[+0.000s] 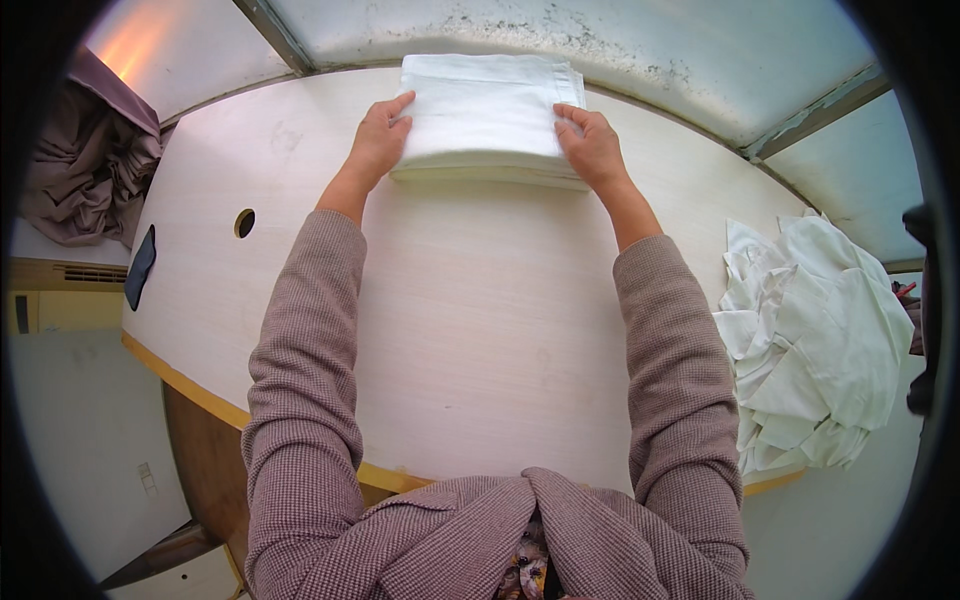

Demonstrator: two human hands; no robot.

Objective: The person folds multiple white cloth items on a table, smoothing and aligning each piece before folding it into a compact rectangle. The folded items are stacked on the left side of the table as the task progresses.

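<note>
A stack of folded white cloths (487, 112) lies at the far edge of the pale table (487, 315), close to the window. Its layers show along the near side and at the right corner. My left hand (384, 135) holds the left edge of the top cloth, with thumb and fingers at its border. At the right edge, my right hand (589, 142) grips the same cloth in a like way. The fingers under the edges are partly hidden. Both arms reach straight forward over the table.
A loose heap of white cloths (825, 337) covers the table's right end. On the left lie a dark flat object (140, 268) and a round cable hole (244, 223). A bunched mauve curtain (90, 165) hangs at the left. Stained window panes (570, 37) border the far edge.
</note>
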